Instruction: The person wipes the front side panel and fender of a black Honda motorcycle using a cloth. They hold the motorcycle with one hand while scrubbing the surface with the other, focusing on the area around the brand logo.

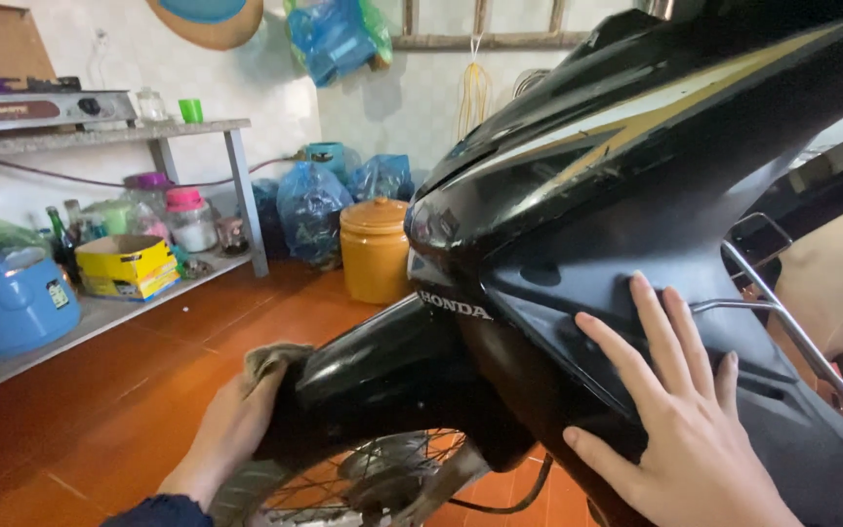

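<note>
A black motorbike [636, 176] fills the right half of the view, nose toward the left. My left hand [231, 425] presses a grey-brown rag [270, 359] against the front end of the black front mudguard [382, 366], fingers wrapped around the cloth. My right hand [680, 410] lies flat with fingers spread on the black side fairing, below the headlight cowl. Under the mudguard the spoked front wheel [373, 483] shows, partly cut off by the frame's lower edge.
An orange-tiled floor [148, 390] spreads to the left. A grey shelf unit [109, 132] along the left wall carries a stove, jars, a blue cooker [7, 298] and a yellow box [129, 265]. An orange lidded jar [375, 249] and blue bags [314, 210] stand by the back wall.
</note>
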